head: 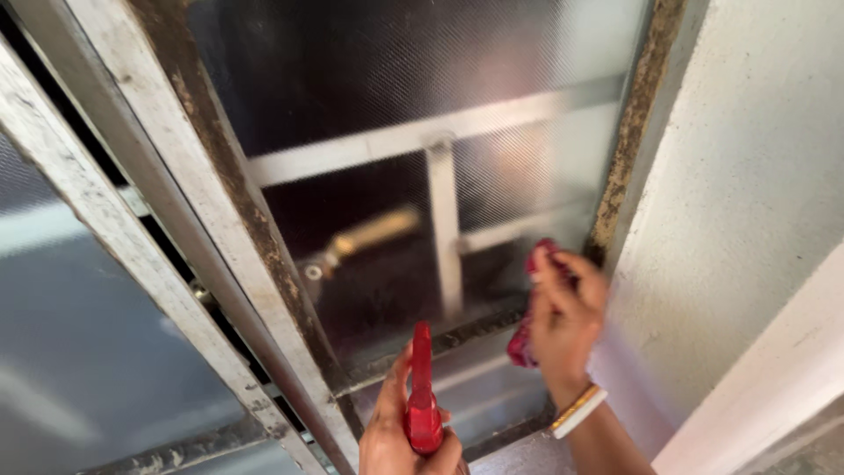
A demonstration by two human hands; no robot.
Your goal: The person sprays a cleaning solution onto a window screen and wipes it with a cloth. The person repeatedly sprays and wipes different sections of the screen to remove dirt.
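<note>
L hand (400, 431) at 6 o'clock is gripping a red spray bottle (422, 400), contents hidden. R hand (563, 317) at 4 o'clock is pressing a red cloth (526, 339), grip clamped, w/ it touching the textured window glass (396, 97).

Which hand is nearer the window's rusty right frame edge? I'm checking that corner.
Right. The right hand, holding a red cloth, is against the glass beside that frame edge. The left hand, gripping a red sprayer, is lower and farther left.

We face a textured glass window pane (396, 79) in a weathered, rust-stained metal frame (220, 176), a brass handle (369, 233) blurred behind it, beside a rough whitewashed wall (747, 176).
</note>
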